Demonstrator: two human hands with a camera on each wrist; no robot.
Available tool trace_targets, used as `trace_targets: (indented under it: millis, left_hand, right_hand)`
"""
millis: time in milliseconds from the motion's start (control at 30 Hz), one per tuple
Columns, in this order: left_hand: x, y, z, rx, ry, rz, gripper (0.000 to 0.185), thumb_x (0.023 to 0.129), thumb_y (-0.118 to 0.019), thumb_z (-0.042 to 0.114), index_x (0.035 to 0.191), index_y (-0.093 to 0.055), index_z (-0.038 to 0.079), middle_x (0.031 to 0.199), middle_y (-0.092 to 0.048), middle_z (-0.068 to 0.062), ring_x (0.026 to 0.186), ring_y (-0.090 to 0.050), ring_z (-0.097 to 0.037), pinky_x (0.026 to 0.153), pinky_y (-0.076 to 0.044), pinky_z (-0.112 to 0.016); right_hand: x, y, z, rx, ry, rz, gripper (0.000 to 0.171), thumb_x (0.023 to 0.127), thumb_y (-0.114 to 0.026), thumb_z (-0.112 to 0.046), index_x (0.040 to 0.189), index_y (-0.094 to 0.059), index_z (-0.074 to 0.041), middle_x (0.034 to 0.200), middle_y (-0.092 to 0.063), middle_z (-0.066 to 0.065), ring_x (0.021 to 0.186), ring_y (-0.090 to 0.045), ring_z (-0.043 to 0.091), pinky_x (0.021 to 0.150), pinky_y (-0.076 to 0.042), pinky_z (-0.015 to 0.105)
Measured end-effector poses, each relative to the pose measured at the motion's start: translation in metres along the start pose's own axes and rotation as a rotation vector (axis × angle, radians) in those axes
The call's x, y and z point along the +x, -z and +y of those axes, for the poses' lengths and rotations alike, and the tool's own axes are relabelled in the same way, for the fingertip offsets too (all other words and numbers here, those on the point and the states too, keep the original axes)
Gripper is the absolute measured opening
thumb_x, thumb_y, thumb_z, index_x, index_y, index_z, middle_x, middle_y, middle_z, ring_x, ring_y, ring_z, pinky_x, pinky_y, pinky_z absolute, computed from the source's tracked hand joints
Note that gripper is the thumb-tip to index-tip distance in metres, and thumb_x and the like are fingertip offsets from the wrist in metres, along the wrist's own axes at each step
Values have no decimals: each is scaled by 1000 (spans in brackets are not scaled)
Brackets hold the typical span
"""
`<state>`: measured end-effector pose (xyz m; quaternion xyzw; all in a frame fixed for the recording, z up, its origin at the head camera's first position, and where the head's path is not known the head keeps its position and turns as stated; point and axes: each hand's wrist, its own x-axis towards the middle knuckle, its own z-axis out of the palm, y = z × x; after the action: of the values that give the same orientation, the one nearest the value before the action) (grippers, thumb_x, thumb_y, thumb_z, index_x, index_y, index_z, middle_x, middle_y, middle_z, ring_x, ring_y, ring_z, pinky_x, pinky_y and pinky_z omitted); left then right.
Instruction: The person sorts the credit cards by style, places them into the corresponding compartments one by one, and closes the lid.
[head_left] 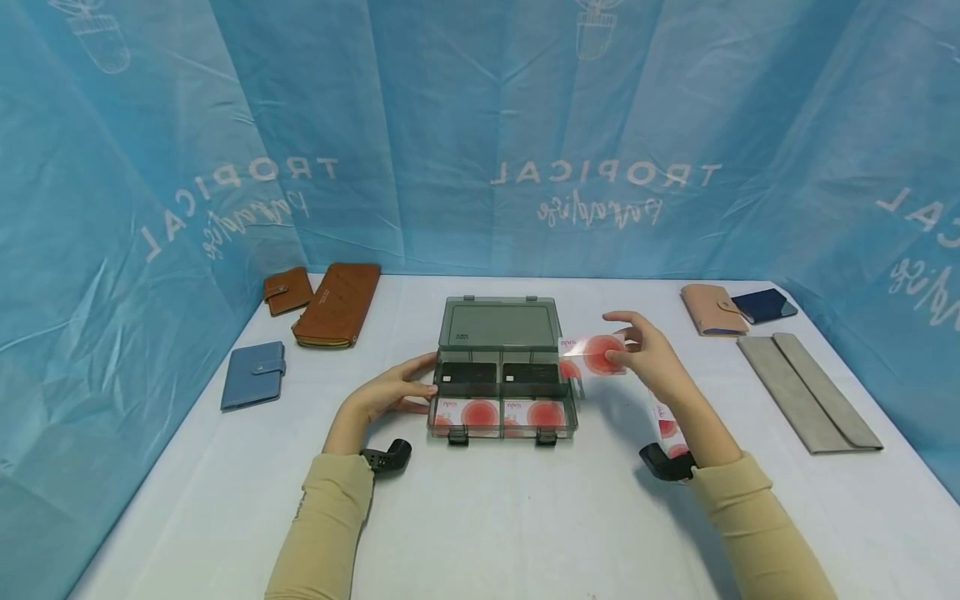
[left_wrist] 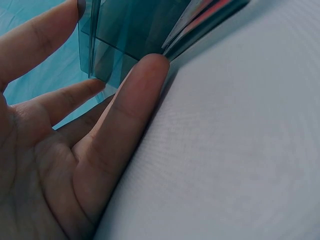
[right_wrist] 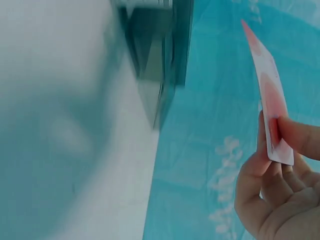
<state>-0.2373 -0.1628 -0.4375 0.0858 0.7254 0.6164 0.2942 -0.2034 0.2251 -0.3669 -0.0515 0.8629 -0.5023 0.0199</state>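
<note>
Head view: my left hand (head_left: 392, 392), fingers straight, steadies the open card box (head_left: 501, 383) at frame centre on the bench (head_left: 495, 517). My right hand (head_left: 643, 354) pinches a red-spotted card (head_left: 596, 354) just right of it. Risk: loose fingertip pinch, card could slip or catch the box wall.

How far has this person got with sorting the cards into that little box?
Done so far: the open grey plastic box has dark cards in its two back compartments and red-spotted cards in the two front ones. In hand: the right hand pinches a red-spotted white card beside the box while the left hand steadies its side. Left: another red-spotted card lies by the right wrist.
</note>
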Motion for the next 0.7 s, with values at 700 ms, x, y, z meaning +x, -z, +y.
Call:
trace_targets:
  millis: [700]
  left_hand:
    - [2,1,-2,3,-5,3,79,86,-63,13,149,-16,11,154,-8,-12,122,-45,-34,90,-49,-42]
  right_hand:
    - [-8,-74,0,-192,139,-249,5,86,-64,-8,90,-62,-10,85,-62,2,77,-55,16,64,-48,28]
